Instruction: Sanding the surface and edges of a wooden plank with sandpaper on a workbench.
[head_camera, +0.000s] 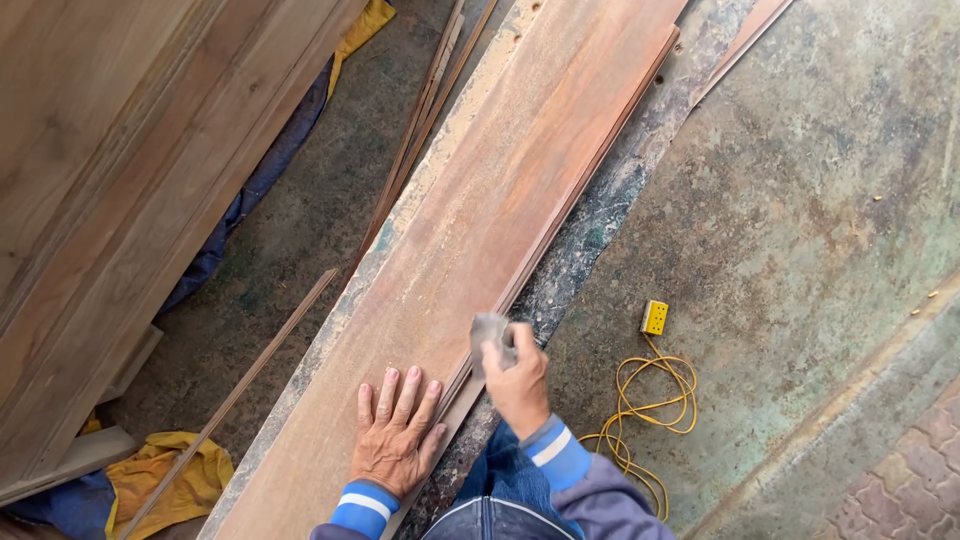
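Observation:
A long reddish-brown wooden plank (490, 190) runs from the bottom left to the top right. My left hand (393, 432) lies flat on it, fingers spread, near its lower end. My right hand (518, 378) grips a small grey piece of sandpaper (488, 330) and presses it against the plank's right edge. Both wrists wear grey sleeves with blue and white cuffs.
A large wooden panel (120, 170) fills the left side. Thin wooden strips (420, 120) lie beside the plank. A yellow socket box (654, 317) with a coiled yellow cable (650, 400) rests on the concrete floor to the right. A yellow cloth (170, 480) lies at bottom left.

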